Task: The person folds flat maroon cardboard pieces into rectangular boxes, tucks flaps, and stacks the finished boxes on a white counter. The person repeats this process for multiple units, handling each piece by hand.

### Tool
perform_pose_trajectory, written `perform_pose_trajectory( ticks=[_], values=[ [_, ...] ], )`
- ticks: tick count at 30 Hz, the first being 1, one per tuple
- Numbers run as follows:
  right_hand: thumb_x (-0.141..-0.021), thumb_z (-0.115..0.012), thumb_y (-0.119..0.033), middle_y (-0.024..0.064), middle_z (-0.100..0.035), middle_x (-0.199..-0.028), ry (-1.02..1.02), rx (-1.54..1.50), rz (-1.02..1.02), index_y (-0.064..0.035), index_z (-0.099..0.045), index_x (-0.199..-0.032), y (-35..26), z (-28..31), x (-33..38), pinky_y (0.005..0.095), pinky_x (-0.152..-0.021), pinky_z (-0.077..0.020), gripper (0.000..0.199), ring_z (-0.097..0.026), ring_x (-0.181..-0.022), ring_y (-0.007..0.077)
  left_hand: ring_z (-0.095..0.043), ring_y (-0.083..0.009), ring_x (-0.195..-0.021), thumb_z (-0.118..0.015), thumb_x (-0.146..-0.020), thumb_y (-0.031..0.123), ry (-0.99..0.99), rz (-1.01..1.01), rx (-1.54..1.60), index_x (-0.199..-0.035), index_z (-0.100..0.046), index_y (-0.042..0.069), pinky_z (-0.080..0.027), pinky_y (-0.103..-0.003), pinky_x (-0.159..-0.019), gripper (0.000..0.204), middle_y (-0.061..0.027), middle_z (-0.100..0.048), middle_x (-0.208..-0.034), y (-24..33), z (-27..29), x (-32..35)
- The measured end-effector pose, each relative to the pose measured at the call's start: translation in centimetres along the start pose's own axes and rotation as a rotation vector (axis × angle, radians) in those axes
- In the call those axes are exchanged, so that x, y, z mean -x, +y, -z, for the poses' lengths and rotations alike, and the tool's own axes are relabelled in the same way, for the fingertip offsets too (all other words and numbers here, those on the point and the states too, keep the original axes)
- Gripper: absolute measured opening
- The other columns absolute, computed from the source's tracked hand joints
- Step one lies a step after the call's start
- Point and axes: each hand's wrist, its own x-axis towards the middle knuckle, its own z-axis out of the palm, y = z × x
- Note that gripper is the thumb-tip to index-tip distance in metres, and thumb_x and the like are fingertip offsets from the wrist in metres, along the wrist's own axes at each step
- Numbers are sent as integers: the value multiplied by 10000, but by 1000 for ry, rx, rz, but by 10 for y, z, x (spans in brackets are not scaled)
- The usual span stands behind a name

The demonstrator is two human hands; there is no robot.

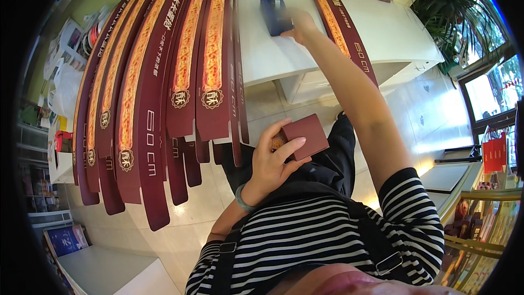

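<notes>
Stacks of long maroon flat cartons (pixel 147 93) with gold bands fan across the left half of the frame, their ends hanging off the white table (pixel 267 49). Left hand (pixel 273 161), lower centre, grips a small maroon box (pixel 307 135): thumb over its near left edge, fingers curled along its underside and front. Green bangle (pixel 243 199) on that wrist. Blue tape dispenser (pixel 274 13) sits on the table, upper centre. Right hand (pixel 300 24) reaches up to it, touching its right side; motion blur, so cannot tell whether the fingers are closed on it. One more flat carton (pixel 341 27) lies just right of that arm. Potted plant (pixel 456 5), upper right.
</notes>
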Motion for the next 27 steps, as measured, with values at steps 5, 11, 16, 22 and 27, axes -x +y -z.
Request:
perform_pose_trajectory(
  ticks=[5, 11, 16, 22, 27],
  values=[
    [-895, -626, -91, 119, -642, -1003, 27, 298, 257, 43, -646, -943, 55, 28, -16, 404, -820, -589, 144, -655, -979, 249, -570, -382, -1214, -865, -762, 188, 2, 3, 20, -1263, -602, 136, -479, -457, -1039, 567, -227, -439, -1406, 0, -7, -3],
    [-890, -683, -86, 63, -659, -858, 90, 481, 361, 45, -665, -863, 38, 32, 40, 277, -767, -554, 135, -654, -813, 162, -637, -373, -1105, -860, -766, 224, 100, 5, -49, -1252, -628, 161, -566, -399, -863, 542, -175, -495, -1375, -6, -11, -22],
    [-927, -708, -107, 33, -681, -865, -181, 100, 416, 29, -668, -1141, -3, 79, 159, 249, -739, -491, 257, -614, -789, 92, -534, -367, -1239, -841, -794, 147, 119, 107, -132, -1258, -603, 101, -444, -420, -1036, 524, -192, -493, -1350, -31, -31, -44],
    [-915, -726, -81, 44, -698, -883, -223, 37, 268, 50, -444, -1422, -7, 129, 249, 235, -777, -486, 595, -639, -831, 92, -596, -368, -1135, -839, -796, 204, 115, 64, -176, -1263, -621, 155, -516, -415, -908, 518, -166, -491, -1325, -40, -67, -66],
    [-899, -729, -58, 63, -707, -875, -150, -16, 161, 76, -380, -1434, 10, 142, 255, 218, -772, -471, 652, -660, -855, 107, -614, -346, -1087, -835, -797, 196, 110, -18, -188, -1269, -621, 166, -526, -403, -892, 520, -153, -498, -1323, -36, -86, -70]
  ],
)
